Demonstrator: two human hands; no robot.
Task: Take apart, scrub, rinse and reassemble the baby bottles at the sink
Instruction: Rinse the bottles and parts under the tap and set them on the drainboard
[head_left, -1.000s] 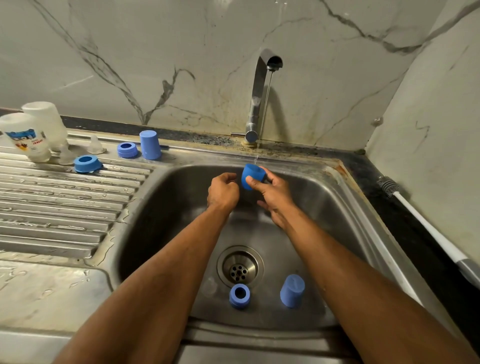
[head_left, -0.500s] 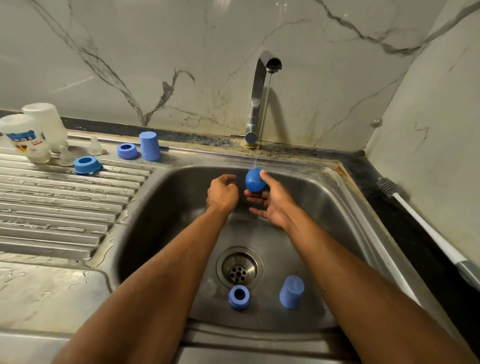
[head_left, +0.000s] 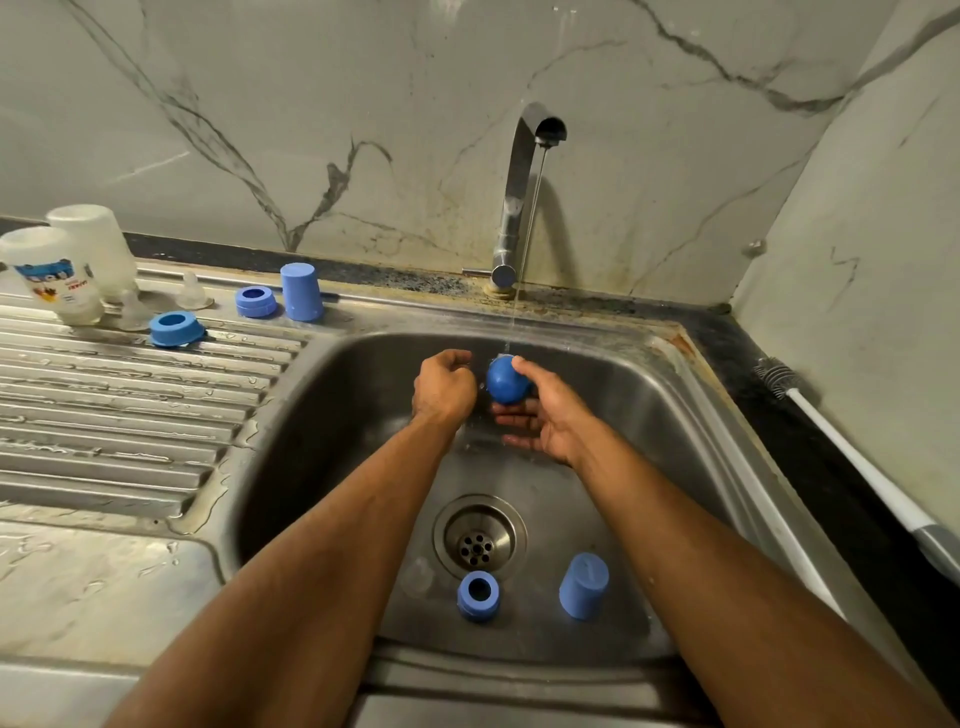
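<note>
One blue cap (head_left: 506, 380) sits under the thin stream from the tap (head_left: 524, 197), pinched between the thumb and fingertips of my right hand (head_left: 545, 415), with its closed end turned toward me; the lower fingers are spread below it. My left hand (head_left: 444, 387) hovers just beside the cap, fingers curled inward, and I see nothing in it.

Risks, as I judge them: the cap is wet and held only at its edges, so it could slip and drop into the sink (head_left: 322, 415). With the closed end facing the camera, I cannot tell whether water reaches the inside, and a rinse could leave it unwashed.

On the sink floor, near the drain (head_left: 477, 540), lie a blue ring (head_left: 478, 595) and a second cap (head_left: 584, 587), apart from each other and directly below my forearms; a dropped piece could knock them.

On the drainboard (head_left: 130, 415) to the left stand two upturned bottles (head_left: 57, 275), clear teats (head_left: 192, 293), two more rings (head_left: 176, 328) and a third cap (head_left: 301, 291). A bottle brush (head_left: 831, 431) lies on the right counter, well apart from both hands. Nothing blocks the path to the drainboard.
</note>
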